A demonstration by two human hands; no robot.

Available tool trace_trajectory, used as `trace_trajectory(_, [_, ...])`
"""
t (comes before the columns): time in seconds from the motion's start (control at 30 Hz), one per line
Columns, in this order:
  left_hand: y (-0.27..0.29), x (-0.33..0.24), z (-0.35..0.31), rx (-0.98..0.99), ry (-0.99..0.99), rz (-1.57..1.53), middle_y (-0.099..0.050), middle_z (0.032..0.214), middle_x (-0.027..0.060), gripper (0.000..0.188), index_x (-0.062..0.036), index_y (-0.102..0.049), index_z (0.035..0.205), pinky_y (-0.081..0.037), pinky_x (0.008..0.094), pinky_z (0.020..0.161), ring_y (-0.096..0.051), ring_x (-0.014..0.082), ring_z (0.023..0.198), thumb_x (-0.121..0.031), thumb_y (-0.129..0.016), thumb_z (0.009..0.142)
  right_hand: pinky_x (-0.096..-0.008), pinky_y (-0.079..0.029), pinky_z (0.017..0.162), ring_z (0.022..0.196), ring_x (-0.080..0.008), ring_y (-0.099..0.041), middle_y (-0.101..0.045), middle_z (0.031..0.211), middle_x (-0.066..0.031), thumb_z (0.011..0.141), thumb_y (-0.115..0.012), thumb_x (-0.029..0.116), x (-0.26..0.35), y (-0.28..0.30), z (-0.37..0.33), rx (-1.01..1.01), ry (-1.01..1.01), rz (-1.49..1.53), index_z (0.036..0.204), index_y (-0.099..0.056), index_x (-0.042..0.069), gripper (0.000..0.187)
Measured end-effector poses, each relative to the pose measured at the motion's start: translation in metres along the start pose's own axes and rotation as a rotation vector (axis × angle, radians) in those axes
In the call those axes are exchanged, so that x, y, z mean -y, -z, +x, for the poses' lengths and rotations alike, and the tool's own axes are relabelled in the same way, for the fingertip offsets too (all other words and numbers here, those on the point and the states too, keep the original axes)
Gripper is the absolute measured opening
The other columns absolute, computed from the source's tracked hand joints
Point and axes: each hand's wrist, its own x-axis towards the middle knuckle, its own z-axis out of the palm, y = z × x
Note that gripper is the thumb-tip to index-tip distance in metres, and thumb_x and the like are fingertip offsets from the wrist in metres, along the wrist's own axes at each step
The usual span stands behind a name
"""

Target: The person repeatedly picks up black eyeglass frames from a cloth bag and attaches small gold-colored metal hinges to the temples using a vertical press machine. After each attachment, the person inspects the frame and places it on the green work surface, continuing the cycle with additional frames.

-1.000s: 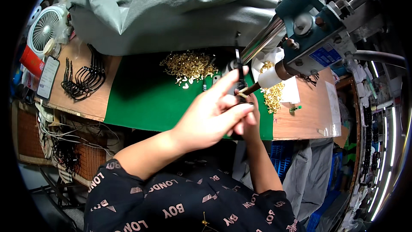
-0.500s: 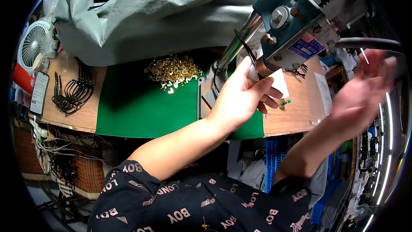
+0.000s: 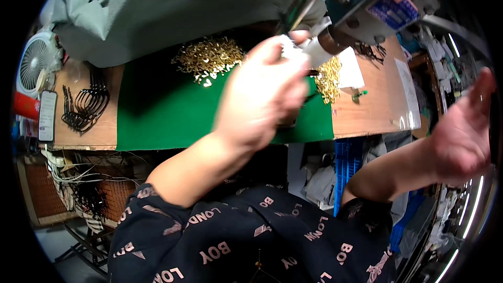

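Observation:
My left hand (image 3: 259, 91) is smeared by motion in front of the press, its fingers curled. A short dark end shows by its fingertips, but what the hand holds cannot be made out. Just above and to its right is the teal hand press (image 3: 361, 5) with its shiny post. My right hand (image 3: 463, 139) is raised off the table's right end, fingers stretched and palm bare. A heap of small gold metal pieces (image 3: 209, 57) lies on the green mat (image 3: 167, 110); a second gold heap (image 3: 329, 79) sits right of the press, partly hidden.
Black curved strips (image 3: 89, 106) lie on the wooden tabletop at left, beside a phone (image 3: 47, 116) and a white fan (image 3: 34, 65). A grey woven sack (image 3: 173, 15) covers the back. A small green-capped bottle (image 3: 359, 95) stands near white paper (image 3: 351, 71) at right.
My left hand has drawn back left and toward me from under the press head. My right hand has moved lower and further right. The view has shifted, uncovering the right gold heap.

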Motion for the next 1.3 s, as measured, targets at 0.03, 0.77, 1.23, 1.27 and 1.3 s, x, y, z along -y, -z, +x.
trace_trajectory(0.03, [0.011,-0.012,-0.015,-0.165,-0.025,0.057,-0.048,0.068,-0.0031,0.024,-0.0045,-0.054,0.111,-0.025,0.0174,0.042,-0.034,0.0027,0.047,-0.016,-0.053,0.090,-0.0386,-0.039,0.089,0.094,-0.0244,-0.053,-0.054,0.103,-0.0131,0.086,-0.053,0.030,-0.014,0.000,-0.027,-0.070,-0.088,-0.106,0.109,-0.049,0.007,0.033])
trace_trajectory(0.77, [0.112,-0.033,-0.068,-0.257,-0.342,2.104,-0.041,0.134,0.0176,0.053,0.0005,-0.049,0.121,-0.030,0.0415,0.104,-0.037,0.0343,0.125,-0.016,-0.068,0.074,-0.0395,-0.042,0.072,0.078,-0.0346,-0.050,-0.050,0.078,-0.0168,0.074,-0.059,-0.001,-0.082,-0.073,-0.194,0.716,-0.576,-0.634,0.078,-0.051,0.000,0.009])
trace_trajectory(1.23, [0.129,-0.004,-0.098,-0.306,-0.281,1.978,-0.062,0.106,0.0172,0.040,0.0011,-0.055,0.115,-0.045,0.0359,0.090,-0.060,0.0286,0.100,-0.001,-0.064,0.076,-0.0262,-0.047,0.058,0.060,-0.0127,-0.057,-0.061,0.073,-0.0056,0.077,-0.067,0.002,-0.056,-0.058,-0.216,0.423,-1.298,-0.242,0.080,-0.059,0.002,0.008])
trace_trajectory(1.27, [0.128,-0.003,-0.100,-0.315,-0.294,1.882,-0.063,0.102,0.0167,0.040,0.0013,-0.055,0.114,-0.046,0.0359,0.087,-0.061,0.0289,0.096,-0.002,-0.065,0.075,-0.0246,-0.047,0.059,0.061,-0.0111,-0.057,-0.061,0.074,-0.0049,0.078,-0.066,0.001,-0.055,-0.058,-0.214,0.340,-1.396,-0.113,0.080,-0.059,0.002,0.008])
trace_trajectory(1.3, [0.125,-0.003,-0.103,-0.322,-0.305,1.785,-0.064,0.099,0.0162,0.040,0.0014,-0.055,0.113,-0.047,0.0359,0.085,-0.062,0.0291,0.093,-0.002,-0.066,0.074,-0.0231,-0.048,0.059,0.062,-0.0095,-0.058,-0.062,0.074,-0.0041,0.078,-0.066,0.001,-0.053,-0.058,-0.211,0.253,-1.488,0.019,0.081,-0.059,0.001,0.007])
